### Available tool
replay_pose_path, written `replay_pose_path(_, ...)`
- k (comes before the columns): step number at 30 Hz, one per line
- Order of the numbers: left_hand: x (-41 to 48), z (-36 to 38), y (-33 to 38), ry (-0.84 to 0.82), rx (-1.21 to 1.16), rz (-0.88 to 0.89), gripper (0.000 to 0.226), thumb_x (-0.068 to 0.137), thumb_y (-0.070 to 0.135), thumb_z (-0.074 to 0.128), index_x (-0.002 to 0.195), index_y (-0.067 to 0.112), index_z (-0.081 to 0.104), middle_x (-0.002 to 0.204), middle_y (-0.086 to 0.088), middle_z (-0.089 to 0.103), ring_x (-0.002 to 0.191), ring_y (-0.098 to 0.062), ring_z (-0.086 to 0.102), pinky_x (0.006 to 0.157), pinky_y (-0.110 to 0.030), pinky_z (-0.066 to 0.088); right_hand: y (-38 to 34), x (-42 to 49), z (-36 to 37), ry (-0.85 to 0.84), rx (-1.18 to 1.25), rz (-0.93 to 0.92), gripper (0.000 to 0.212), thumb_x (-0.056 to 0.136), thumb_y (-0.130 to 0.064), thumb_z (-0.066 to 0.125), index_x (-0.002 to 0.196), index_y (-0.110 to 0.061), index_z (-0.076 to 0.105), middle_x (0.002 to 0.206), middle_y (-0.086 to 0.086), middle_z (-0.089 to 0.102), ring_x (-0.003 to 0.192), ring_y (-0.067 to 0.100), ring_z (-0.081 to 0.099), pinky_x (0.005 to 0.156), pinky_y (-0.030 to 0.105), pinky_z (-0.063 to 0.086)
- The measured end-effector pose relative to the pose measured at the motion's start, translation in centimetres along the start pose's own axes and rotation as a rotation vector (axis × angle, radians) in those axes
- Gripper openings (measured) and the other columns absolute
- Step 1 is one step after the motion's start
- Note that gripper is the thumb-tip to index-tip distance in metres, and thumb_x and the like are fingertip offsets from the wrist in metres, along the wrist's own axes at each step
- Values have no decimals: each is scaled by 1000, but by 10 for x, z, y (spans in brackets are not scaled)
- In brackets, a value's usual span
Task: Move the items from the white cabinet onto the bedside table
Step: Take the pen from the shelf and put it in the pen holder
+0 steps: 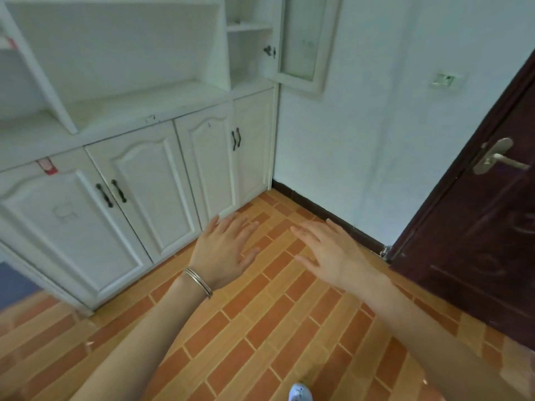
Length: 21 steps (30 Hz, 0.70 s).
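cabinet (139, 180) is standing left, meeting wall (362, 140) | door (474, 241) is standing right of wall | left hand (223, 250), right hand (333, 253) are hovering side by side above floor (275, 328), before cabinet

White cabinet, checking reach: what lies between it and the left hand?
Head view: only bare tiled floor between the left hand and the white cabinet.

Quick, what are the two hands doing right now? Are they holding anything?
Left hand: open, fingers spread, holding nothing.
Right hand: open, fingers spread, holding nothing.
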<state>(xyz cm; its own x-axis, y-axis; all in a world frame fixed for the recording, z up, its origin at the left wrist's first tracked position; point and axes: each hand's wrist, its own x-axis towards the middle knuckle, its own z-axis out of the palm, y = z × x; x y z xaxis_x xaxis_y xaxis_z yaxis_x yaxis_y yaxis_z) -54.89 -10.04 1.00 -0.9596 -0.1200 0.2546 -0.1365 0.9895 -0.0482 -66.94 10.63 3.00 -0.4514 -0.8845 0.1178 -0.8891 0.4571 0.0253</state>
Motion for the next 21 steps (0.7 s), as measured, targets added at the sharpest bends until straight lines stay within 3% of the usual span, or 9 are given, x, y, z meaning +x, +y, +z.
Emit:
replay_pose_path(8, 119, -8, -15, 108, 31, -117, 55, 87, 50, 35, 121, 18, 62, 118, -7, 65, 111, -29, 60, 94, -50, 46, 101, 108, -23, 110, 48, -144, 55, 94, -42, 46, 143, -19, 36, 144, 1, 40, 133, 16, 35, 113, 39, 14)
replay_pose_path(13, 193, -18, -26, 181, 64, -177, 54, 89, 49, 33, 126, 19, 59, 122, -6, 63, 114, -28, 58, 96, -47, 43, 158, 168, -40, 273, 36, -197, 50, 91, -35, 55, 136, -14, 47, 135, 8, 51, 122, 23, 50, 107, 40, 26)
replay_pose_path(21, 273, -5, -58, 209, 112, -196, 56, 91, 49, 32, 136, 21, 50, 136, -8, 53, 125, -29, 49, 104, -49, 36, 207, 249, -30, 459, 60, -274, 52, 89, -28, 51, 137, -9, 45, 142, 13, 43, 128, 27, 42, 107, 41, 28)
